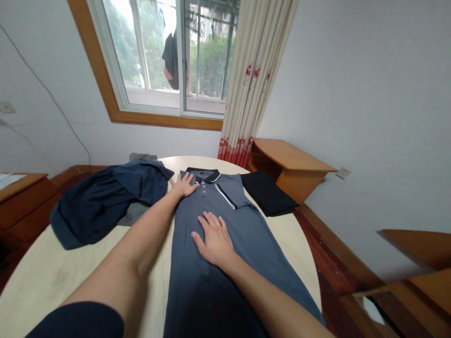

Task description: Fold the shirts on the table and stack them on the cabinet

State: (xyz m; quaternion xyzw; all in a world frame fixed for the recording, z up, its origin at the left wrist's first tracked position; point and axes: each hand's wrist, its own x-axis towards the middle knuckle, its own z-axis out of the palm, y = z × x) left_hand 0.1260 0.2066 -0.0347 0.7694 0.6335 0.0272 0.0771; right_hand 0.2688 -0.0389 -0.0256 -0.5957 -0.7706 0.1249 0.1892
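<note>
A grey-blue polo shirt (243, 234) lies spread on a round pale table (42, 281), its black collar (213, 175) toward the window. White buttons and a black-and-white trimmed chest pocket edge show on its front. The left side of the shirt is folded inward or hidden under my arm; I cannot tell which. My left hand (183, 186) rests flat with fingers spread by the collar and left shoulder. On the middle of the chest lies my right hand (215, 238), palm down, fingers apart. Neither hand grips the cloth.
A rumpled pile of dark navy clothing (109, 197) with grey cloth (134, 213) under it lies at the table's left. A folded black garment (268, 192) sits at the right, beside the sleeve. Beyond stand a wooden desk (292, 157) and a curtain (259, 80) by the window.
</note>
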